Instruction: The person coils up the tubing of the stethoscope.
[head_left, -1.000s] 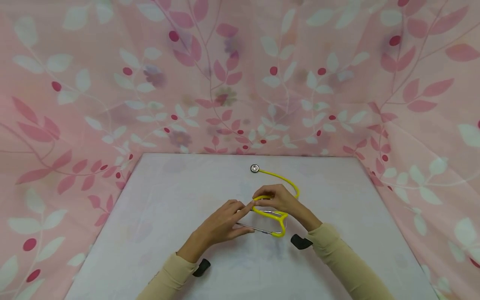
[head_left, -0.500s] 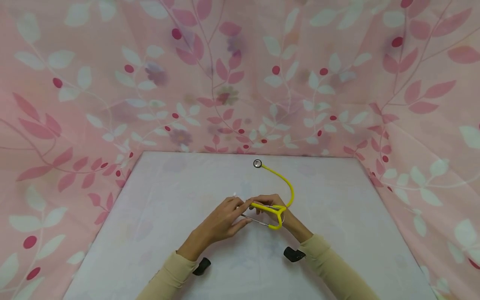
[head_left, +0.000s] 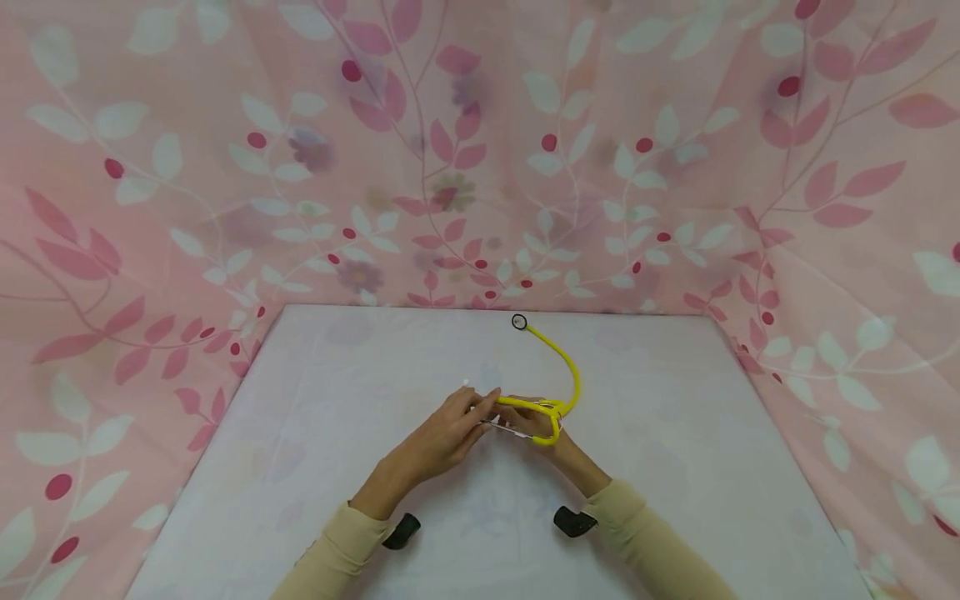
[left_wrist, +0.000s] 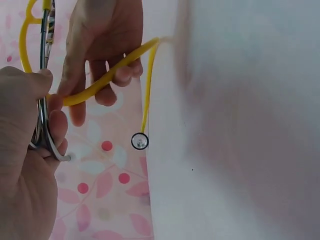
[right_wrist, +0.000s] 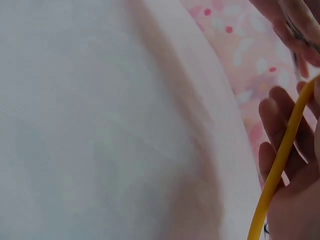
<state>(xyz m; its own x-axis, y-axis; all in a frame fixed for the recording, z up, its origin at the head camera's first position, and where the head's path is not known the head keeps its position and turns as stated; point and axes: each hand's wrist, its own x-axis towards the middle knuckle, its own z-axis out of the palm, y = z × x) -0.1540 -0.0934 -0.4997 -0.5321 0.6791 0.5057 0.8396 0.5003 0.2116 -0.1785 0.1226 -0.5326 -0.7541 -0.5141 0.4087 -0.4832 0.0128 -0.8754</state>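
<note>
A stethoscope with yellow tubing [head_left: 576,379] is held above the table between both hands. My left hand [head_left: 446,437] grips the folded metal ear tubes and the end of a tubing loop; in the left wrist view the silvery ear tubes [left_wrist: 44,120] stick out past its fingers. My right hand [head_left: 536,425] is close beside it, partly hidden behind the yellow fork. In the left wrist view the tubing crosses the right hand's palm side, near the thumb tip and loosely bent fingers [left_wrist: 102,92]. The round chest piece [head_left: 519,322] dangles from the tubing's far end near the table's back edge.
A white-covered table [head_left: 360,358] spreads beneath both hands. Pink floral fabric [head_left: 480,167] hangs behind it and along both sides. Black wrist-worn pieces [head_left: 574,522] sit by both sleeves.
My right hand has moved down and left, under the yellow fork and closer to the left hand. The chest piece has shifted slightly farther back and right. The left hand has hardly moved.
</note>
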